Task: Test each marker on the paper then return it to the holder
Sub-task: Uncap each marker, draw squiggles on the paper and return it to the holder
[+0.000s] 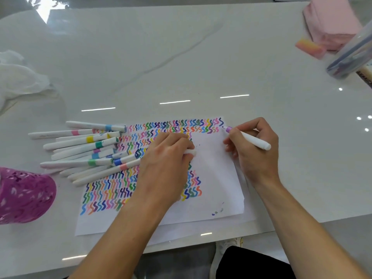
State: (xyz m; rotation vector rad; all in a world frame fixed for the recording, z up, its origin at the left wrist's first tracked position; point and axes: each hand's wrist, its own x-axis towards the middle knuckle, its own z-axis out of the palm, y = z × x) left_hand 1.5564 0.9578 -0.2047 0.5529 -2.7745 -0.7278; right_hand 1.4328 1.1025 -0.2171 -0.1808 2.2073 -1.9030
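A white sheet of paper (213, 178) lies on the table, covered in rows of coloured squiggles. My right hand (253, 152) grips a white marker (251, 140) with a purple tip that touches the paper's upper right corner. On the middle of the paper rests my left hand (167, 164), its fingers curled round a small white cap (190, 152). Several white markers (88, 152) with coloured bands lie in a heap on the paper's left edge. A purple patterned holder (24, 196) stands at the far left.
A crumpled white tissue (18, 75) lies at the back left. At the back right sit a pink cloth pack (332, 23), a pink-orange eraser (310, 47) and a clear case (354, 55). The table's front edge runs below the paper.
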